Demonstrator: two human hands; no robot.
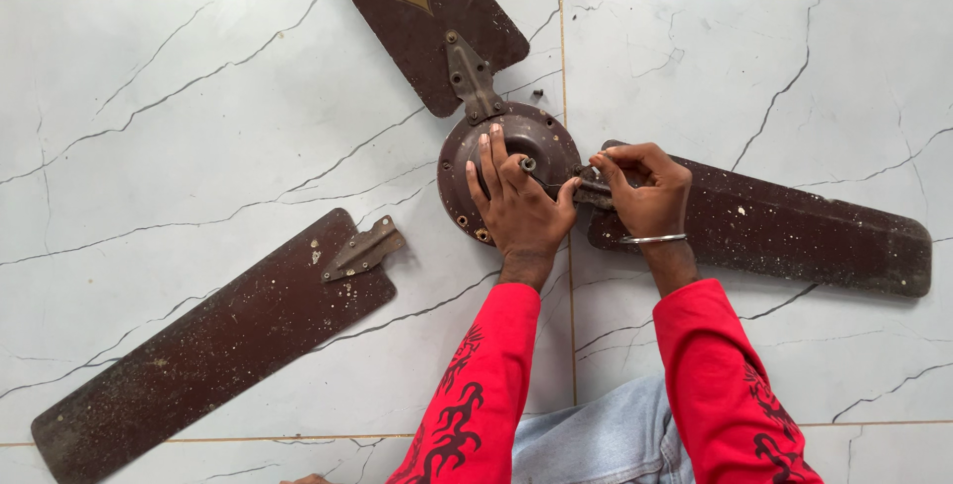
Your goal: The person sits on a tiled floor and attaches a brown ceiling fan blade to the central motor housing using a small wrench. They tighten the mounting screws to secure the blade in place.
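Here, one round brown fan motor hub (508,161) lies on a white marble-patterned tile floor (179,127), and everything else sits around it. There are three brown fan blades in all. One blade (422,7) stays fixed above the hub by a metal bracket (471,77) and runs out of view at the top edge. A second blade (784,231) reaches away to the right of the hub, its inner end under the right hand. The third blade (204,350) lies detached, well apart to the lower left of the hub, with its own bracket (363,249) pointing back toward the hub.

Two hands are at work. The left hand (516,206) rests flat on the hub's face, fingers straight and slightly spread, palm pressing down, gripping nothing. The right hand (645,186) sits just beside the hub's right rim, fingers curled together and pinched on the small dark bracket end (593,189) where the second blade meets the hub; what exactly is between the fingertips cannot be told. One thin metal bangle (652,239) circles the right wrist. Two red sleeves (476,385) with dark patterning lead down from the hub to pale denim (606,439) at the bottom edge.

Bare tile lies open to the left of the hub, between the fixed and detached blades, and to its upper right. Below the hub, the forearms fill the room.
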